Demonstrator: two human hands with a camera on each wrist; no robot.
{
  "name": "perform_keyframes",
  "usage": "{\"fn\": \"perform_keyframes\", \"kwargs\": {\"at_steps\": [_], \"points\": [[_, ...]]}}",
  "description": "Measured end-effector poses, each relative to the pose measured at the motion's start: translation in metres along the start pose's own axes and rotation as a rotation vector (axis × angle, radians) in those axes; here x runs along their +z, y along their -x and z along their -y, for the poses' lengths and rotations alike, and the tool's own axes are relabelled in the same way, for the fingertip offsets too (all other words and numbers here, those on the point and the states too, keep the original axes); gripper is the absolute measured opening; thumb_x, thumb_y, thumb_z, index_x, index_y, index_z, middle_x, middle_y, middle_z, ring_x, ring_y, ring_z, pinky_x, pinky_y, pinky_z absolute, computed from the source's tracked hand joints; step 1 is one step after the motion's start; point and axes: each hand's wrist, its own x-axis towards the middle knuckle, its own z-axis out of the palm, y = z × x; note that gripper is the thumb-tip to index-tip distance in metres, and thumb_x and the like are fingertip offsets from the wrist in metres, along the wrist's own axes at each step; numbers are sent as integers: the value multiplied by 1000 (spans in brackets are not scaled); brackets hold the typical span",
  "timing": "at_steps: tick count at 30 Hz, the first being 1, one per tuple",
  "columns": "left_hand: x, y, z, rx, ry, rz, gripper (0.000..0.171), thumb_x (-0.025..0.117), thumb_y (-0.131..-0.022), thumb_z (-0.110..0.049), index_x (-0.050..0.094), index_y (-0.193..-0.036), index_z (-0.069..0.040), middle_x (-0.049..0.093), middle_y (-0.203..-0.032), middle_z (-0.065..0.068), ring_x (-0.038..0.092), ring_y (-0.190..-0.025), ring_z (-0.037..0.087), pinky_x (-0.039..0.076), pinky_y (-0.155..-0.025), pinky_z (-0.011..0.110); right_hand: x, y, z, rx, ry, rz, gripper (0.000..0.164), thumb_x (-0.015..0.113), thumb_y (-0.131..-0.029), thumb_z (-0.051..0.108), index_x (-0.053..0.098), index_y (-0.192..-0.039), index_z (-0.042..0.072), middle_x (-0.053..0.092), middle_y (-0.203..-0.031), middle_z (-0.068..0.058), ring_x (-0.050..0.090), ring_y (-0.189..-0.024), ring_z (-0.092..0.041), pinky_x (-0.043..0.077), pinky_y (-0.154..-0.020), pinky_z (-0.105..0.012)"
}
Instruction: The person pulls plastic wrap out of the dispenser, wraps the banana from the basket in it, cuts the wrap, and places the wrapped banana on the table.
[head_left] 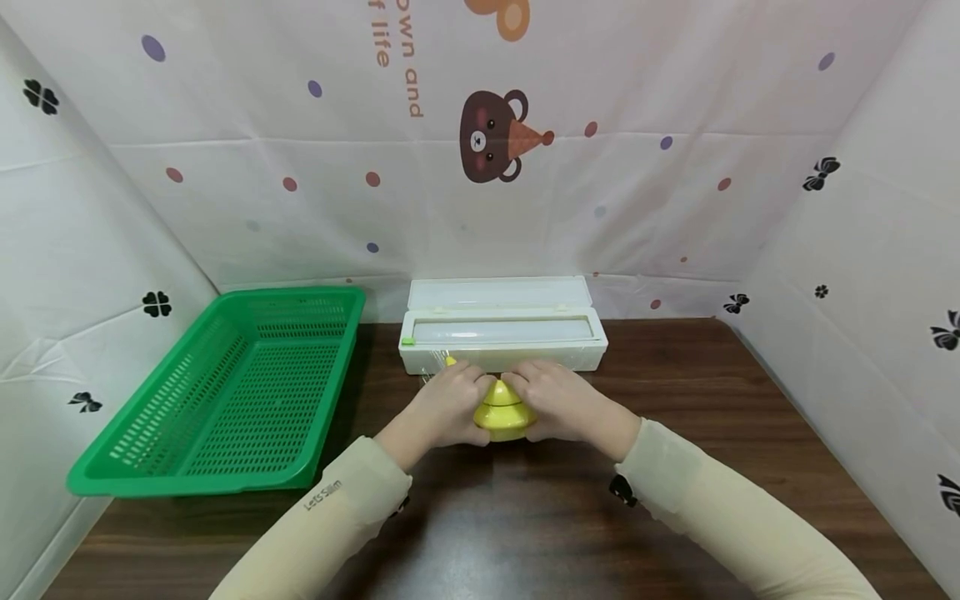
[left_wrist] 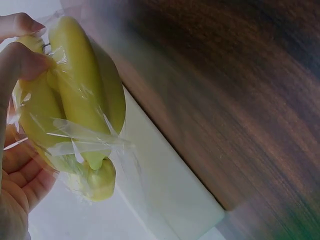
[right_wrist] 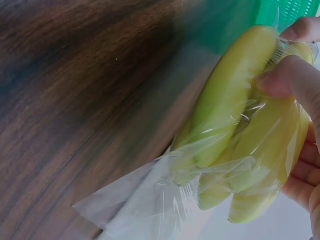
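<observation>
Between both hands sits a bunch of yellow bananas point(head_left: 504, 414), partly wrapped in clear cling film point(right_wrist: 132, 200). My left hand point(head_left: 448, 404) grips the bunch from the left, its thumb over the bananas and its fingers curled behind. The right hand point(head_left: 557, 400) holds the other side in the same way. Loose film hangs past the banana ends in the right wrist view, and more is stretched over the fruit in the left wrist view. Just beyond the hands stands a white cling film dispenser point(head_left: 573, 359) with its lid point(head_left: 501, 292) raised.
A green plastic basket point(head_left: 318, 450) with slotted walls stands at the left. Dark brown wood covers the table point(head_left: 697, 450). Patterned white sheets point(head_left: 247, 212) form walls at the back and both sides. A small green slider point(head_left: 408, 341) sits at the dispenser's left end.
</observation>
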Motion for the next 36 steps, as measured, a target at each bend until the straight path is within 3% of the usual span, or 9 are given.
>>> {"fn": "perform_keyframes", "kwargs": {"at_steps": [10,21,36], "points": [[0,2,-4,19,24,-12,55,77,-58,-41,64,-97,-5,62,-83,2,52,-74,15,48,-69,27,-2,4,3,1,-31,27,69,83,-57,29,58,-114,1,61,-100,-7,58,-92,-21,50,-84,-32],[-5,2,-8,-11,62,77,55,77,-58,-43,65,-97,-7,63,-83,0,53,-75,14,49,-68,25,-4,7,7,13,-96,44,64,81,-56,26,59,-111,1,61,-100,-7,58,-92,-21,51,-82,-32],[-4,4,-14,-17,160,96,53,78,-55,-44,66,-93,-9,62,-81,-3,56,-78,13,49,-74,28,-8,13,13,23,-119,105,64,79,-58,33,61,-110,1,61,-98,-5,59,-89,-19,51,-79,-31]]}}
